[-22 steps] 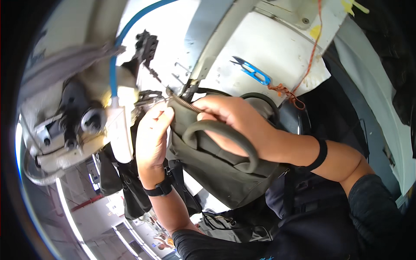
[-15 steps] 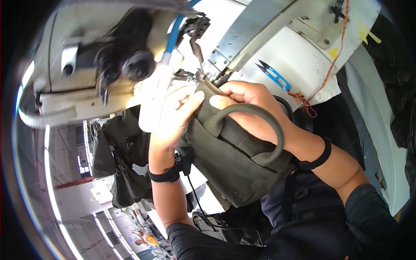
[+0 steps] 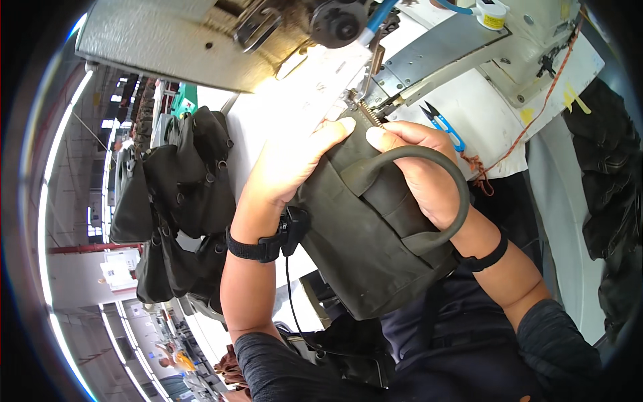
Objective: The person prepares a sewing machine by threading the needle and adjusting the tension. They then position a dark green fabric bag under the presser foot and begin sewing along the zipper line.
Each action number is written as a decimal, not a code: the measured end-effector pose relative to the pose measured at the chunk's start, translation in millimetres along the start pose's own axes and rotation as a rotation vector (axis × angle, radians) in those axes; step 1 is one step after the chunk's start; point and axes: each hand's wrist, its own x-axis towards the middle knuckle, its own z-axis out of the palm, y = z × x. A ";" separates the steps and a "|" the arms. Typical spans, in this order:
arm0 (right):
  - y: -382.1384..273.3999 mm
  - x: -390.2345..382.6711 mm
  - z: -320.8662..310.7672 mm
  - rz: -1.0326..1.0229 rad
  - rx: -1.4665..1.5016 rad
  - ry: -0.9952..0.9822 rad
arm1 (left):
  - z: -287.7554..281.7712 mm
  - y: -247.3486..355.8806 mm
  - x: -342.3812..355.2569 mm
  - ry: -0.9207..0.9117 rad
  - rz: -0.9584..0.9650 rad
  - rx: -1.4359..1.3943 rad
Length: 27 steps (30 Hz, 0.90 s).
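Note:
A dark olive handbag (image 3: 368, 268) with a rounded carrying handle (image 3: 455, 181) lies tilted in front of me, its zippered upper edge at the sewing machine's needle area. My left hand (image 3: 295, 157) grips the bag's left side near that edge, thumb on top. On the other side, my right hand (image 3: 425, 164) pinches the edge beside the brass-coloured zipper (image 3: 368, 112), and the handle loops over this hand. Both hands' undersides are hidden by the bag. The presser foot and needle (image 3: 358, 94) touch or nearly touch the zipper's far end; I cannot tell which.
The sewing machine head (image 3: 187, 47) overhangs at upper left, with a metal bed plate (image 3: 442, 53) behind. Blue-handled thread snips (image 3: 445, 127) tied to an orange cord lie right of my hands. Several dark bags (image 3: 187, 174) are piled at left; dark material (image 3: 606, 201) hangs at far right.
My view has shifted, so the machine head sits higher and more of the bag pile shows. Both hands keep their hold on the bag at the zipper edge.

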 end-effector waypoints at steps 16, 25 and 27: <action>7.7 14.5 -18.7 0.074 0.034 -0.117 | -4.5 0.6 6.7 -0.124 0.086 -0.008; 5.9 24.6 -24.1 0.130 0.101 -0.260 | -3.8 9.2 2.8 -0.099 -0.021 0.047; 8.4 24.5 -24.1 0.092 0.062 -0.247 | -2.0 10.2 1.7 -0.088 -0.008 0.037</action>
